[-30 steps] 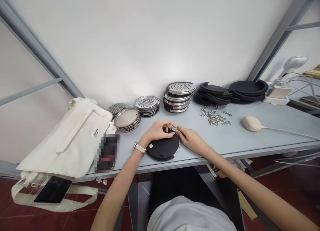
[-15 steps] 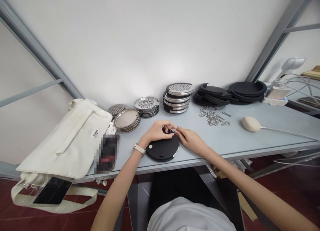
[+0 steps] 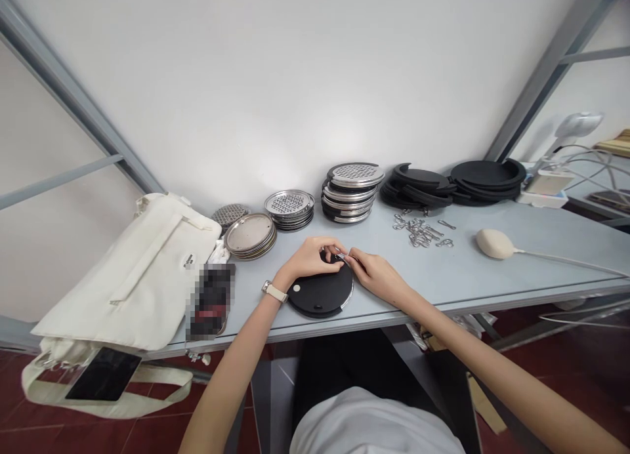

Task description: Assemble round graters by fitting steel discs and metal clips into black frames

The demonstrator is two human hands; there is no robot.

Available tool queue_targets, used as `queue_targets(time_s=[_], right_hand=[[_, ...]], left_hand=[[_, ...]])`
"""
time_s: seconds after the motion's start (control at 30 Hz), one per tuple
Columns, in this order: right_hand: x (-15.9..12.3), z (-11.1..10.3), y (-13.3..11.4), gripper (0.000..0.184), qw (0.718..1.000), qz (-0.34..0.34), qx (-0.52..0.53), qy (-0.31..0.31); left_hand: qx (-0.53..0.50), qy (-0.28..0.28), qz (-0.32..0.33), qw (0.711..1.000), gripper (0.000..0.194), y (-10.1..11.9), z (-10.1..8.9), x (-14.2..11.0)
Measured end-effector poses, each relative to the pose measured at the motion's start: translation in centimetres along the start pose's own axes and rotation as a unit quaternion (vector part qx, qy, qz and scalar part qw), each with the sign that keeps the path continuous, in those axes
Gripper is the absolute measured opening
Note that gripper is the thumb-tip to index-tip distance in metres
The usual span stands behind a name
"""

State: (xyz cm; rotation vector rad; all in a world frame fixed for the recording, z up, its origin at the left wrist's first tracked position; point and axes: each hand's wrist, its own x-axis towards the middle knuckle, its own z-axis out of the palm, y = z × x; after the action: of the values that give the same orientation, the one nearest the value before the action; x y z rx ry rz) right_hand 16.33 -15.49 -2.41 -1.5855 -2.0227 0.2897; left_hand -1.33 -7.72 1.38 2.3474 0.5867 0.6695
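Note:
A round black disc [image 3: 321, 292] with a steel rim and a small white dot lies flat on the pale blue table top [image 3: 433, 270]. Above its far edge, my left hand [image 3: 308, 257] and my right hand [image 3: 377, 275] meet at the fingertips. Between them they pinch a small metal clip [image 3: 340, 255], which is mostly hidden by my fingers. A watch with a pale strap [image 3: 274, 291] circles my left wrist. The far part of the disc lies under my fingers.
Stacks of perforated steel discs [image 3: 350, 191] and black rings [image 3: 487, 182] line the back of the table, with a pile of metal clips [image 3: 417, 232] in front. A cream cloth bag [image 3: 132, 277] and a pixelated object [image 3: 211, 302] lie left. A beige bulb on a cable [image 3: 495, 244] lies right.
My hands stay over the disc with the clip pinched between them. Only slight finger motion shows, and the whole view has shifted a little.

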Motion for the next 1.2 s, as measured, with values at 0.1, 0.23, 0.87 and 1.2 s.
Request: queue_targets(time_s=[0.1, 0.23, 0.87, 1.2], right_hand=[[0.01, 0.09, 0.06, 0.024, 1.0, 0.0, 0.002, 0.001], [0.02, 0.17, 0.12, 0.024, 1.0, 0.0, 0.005, 0.0], [0.04, 0.18, 0.18, 0.026, 1.0, -0.008, 0.014, 0.004], [0.06, 0.08, 0.07, 0.024, 0.999, -0.008, 0.034, 0.009]], left_hand=[[0.004, -0.002, -0.006, 1.0, 0.02, -0.04, 0.04, 0.01], [0.003, -0.004, -0.01, 1.0, 0.02, -0.03, 0.03, 0.02], [-0.001, -0.009, -0.01, 1.0, 0.021, -0.04, -0.01, 0.01], [-0.005, -0.006, -0.002, 1.0, 0.02, -0.16, -0.01, -0.03]])
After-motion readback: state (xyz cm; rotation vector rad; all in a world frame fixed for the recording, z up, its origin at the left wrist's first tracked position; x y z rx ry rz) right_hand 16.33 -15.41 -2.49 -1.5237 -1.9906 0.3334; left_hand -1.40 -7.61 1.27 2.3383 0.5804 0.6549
